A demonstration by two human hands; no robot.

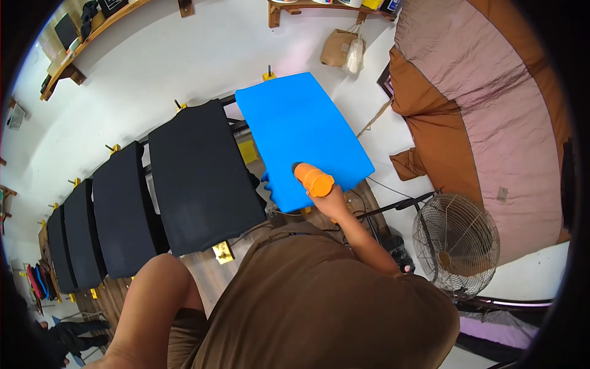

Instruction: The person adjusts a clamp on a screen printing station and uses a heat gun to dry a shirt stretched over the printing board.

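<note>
My right hand (332, 205) is closed round the lower end of an orange cylindrical tool (314, 179) with a dark tip. The tool is over the front part of a bright blue cloth (301, 123) spread on a flat board; whether its tip touches the cloth, I cannot tell. Left of the blue cloth, a black cloth (200, 175) covers another board. My left arm is bent at the lower left, and its hand is out of view.
More black-covered boards (126, 209) run to the left, with yellow clamps behind them. A metal fan (456, 246) stands at the right, near a large brown and pink fabric (491, 123). Shelves hang on the wall. Another person's legs (80, 335) show at the lower left.
</note>
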